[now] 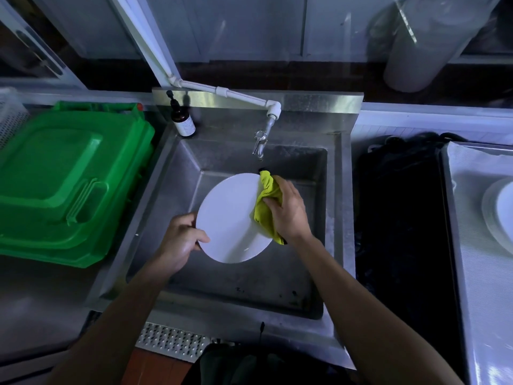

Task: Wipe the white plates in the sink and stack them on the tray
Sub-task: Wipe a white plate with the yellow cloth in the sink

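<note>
The right hand (288, 209) has its fingers (270, 202) curled over a bunched yellow cloth (266, 212), pressing it against the right side of a white plate (231, 218). The left hand (181, 237) pinches the plate's left rim, thumb on the face and the other fingers behind, holding it tilted above the sink (319, 245) basin, below the tap (259, 143).

To wipe well, I would flatten the cloth so more of it meets the face, sweep right across it, and have the left hand turn the rim bit by bit. That pinch should stay firm, since a wet plate may slip.

On the tray (469, 245), at the far right, plates (499, 212) already sit stacked.
</note>
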`<state>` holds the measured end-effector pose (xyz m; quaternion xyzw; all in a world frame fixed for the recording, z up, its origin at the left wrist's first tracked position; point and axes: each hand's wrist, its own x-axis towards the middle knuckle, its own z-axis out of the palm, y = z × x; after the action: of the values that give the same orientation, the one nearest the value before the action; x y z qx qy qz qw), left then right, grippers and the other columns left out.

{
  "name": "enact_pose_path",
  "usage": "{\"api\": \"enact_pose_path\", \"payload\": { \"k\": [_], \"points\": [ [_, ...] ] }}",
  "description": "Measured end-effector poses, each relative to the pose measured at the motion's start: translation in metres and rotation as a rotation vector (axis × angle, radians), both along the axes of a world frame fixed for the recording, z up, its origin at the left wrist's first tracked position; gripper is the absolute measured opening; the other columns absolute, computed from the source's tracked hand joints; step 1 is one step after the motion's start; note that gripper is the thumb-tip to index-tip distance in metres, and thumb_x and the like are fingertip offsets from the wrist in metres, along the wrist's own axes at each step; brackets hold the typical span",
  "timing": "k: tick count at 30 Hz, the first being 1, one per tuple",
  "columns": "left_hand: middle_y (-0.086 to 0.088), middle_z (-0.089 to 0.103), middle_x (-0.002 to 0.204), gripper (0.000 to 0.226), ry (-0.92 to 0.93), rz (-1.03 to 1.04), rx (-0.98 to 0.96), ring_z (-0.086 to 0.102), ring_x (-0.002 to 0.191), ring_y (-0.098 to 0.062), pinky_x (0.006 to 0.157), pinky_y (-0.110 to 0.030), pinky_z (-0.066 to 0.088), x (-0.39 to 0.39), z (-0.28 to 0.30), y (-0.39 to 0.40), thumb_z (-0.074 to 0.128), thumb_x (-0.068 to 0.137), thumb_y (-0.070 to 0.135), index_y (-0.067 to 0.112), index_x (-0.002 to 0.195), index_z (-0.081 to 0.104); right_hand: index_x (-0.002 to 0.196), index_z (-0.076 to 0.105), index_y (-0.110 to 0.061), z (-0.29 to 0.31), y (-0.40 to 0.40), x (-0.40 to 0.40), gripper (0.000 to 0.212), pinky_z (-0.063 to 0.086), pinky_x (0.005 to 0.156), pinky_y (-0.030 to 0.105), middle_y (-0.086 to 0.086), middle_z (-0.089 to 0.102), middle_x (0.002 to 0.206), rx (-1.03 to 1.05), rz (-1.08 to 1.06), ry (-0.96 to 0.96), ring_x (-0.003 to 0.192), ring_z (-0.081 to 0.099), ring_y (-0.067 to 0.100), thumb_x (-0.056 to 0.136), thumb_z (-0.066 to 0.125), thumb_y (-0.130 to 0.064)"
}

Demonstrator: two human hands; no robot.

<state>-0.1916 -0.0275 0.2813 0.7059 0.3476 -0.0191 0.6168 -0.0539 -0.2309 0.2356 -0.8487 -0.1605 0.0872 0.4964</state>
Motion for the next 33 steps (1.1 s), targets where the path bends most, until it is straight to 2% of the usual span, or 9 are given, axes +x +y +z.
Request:
{"api": "enact_pose_path", "payload": {
  "k": [4,11,16,18,20,23,28,31,33],
  "points": [
    [0.002,0.068,0.065,0.032,0.012,-0.127,0.107,0.065,0.058,-0.012,0.045,-0.026,0.049,0.009,0.007,0.007,0.059,0.049,0.004,0.021,0.070,0.074,0.132,0.057,-0.015,0.007,-0.003,0.008,0.045,0.042,0.098,0.038,0.001,0.062,0.121,0.009,0.055,-0.042,0.115,0.055,0.026,0.089,0.068,-0.015],
    [0.020,0.073,0.077,0.055,-0.009,-0.304,0.261,0.064,0.070,0.005,0.057,-0.016,0.048,0.029,0.024,0.015,0.057,0.053,0.005,0.049,0.079,0.077,0.125,0.059,-0.017,0.011,-0.005,0.013,0.037,0.042,0.090,0.036,-0.001,0.062,0.117,0.007,0.066,-0.089,0.108,0.053,0.022,0.090,0.069,-0.019],
    [0.017,0.073,0.083,0.065,-0.008,-0.427,0.332,0.063,0.077,-0.005,0.067,-0.024,0.046,0.042,0.027,0.014,0.050,0.055,0.003,0.056,0.084,0.075,0.121,0.060,-0.016,0.019,-0.002,0.012,0.037,0.045,0.085,0.044,0.001,0.061,0.109,-0.063,0.118,-0.251,0.096,0.049,0.023,0.085,0.068,-0.013],
    [0.006,0.068,0.080,0.064,0.002,-0.460,0.349,0.056,0.075,-0.015,0.067,-0.030,0.040,0.046,0.024,0.011,0.046,0.056,0.003,0.048,0.089,0.077,0.121,0.061,-0.018,0.024,0.001,0.009,0.040,0.048,0.082,0.047,0.000,0.062,0.109,-0.111,0.131,-0.310,0.097,0.050,0.025,0.082,0.065,-0.010],
    [0.008,0.067,0.080,0.066,0.000,-0.457,0.382,0.055,0.076,-0.014,0.067,-0.030,0.039,0.048,0.021,0.009,0.043,0.058,0.001,0.044,0.097,0.076,0.120,0.063,-0.018,0.028,0.002,0.005,0.042,0.049,0.080,0.048,0.001,0.063,0.109,-0.140,0.138,-0.372,0.097,0.051,0.028,0.080,0.061,-0.008],
    [0.021,0.072,0.081,0.077,-0.041,-0.405,0.402,0.060,0.076,-0.004,0.062,-0.021,0.042,0.046,0.015,0.001,0.040,0.063,-0.004,0.055,0.098,0.074,0.115,0.066,-0.016,0.032,0.002,-0.003,0.041,0.047,0.075,0.047,0.002,0.063,0.106,-0.173,0.091,-0.425,0.095,0.052,0.030,0.076,0.055,-0.006],
    [0.027,0.074,0.089,0.065,-0.157,-0.176,0.385,0.064,0.082,0.010,0.066,-0.014,0.047,0.029,-0.001,-0.020,0.047,0.069,-0.005,0.046,0.097,0.076,0.106,0.069,-0.010,0.037,-0.001,-0.013,0.041,0.045,0.071,0.048,0.006,0.064,0.100,-0.178,-0.008,-0.486,0.090,0.054,0.035,0.070,0.059,0.006],
    [0.012,0.071,0.079,0.031,-0.085,0.201,0.169,0.064,0.078,-0.011,0.072,-0.028,0.048,0.012,-0.013,-0.028,0.062,0.074,0.008,0.033,0.083,0.078,0.105,0.068,-0.007,0.037,-0.007,-0.012,0.045,0.045,0.070,0.050,0.009,0.064,0.101,-0.147,-0.065,-0.492,0.089,0.054,0.037,0.064,0.053,0.005],
    [-0.005,0.076,0.098,0.012,0.003,0.416,-0.170,0.073,0.083,-0.023,0.075,-0.033,0.055,0.000,-0.022,-0.032,0.067,0.086,0.017,0.020,0.093,0.076,0.107,0.067,-0.006,0.037,-0.010,-0.011,0.048,0.045,0.071,0.049,0.009,0.063,0.103,-0.123,-0.103,-0.492,0.090,0.054,0.037,0.062,0.052,0.003]
  ]
}}
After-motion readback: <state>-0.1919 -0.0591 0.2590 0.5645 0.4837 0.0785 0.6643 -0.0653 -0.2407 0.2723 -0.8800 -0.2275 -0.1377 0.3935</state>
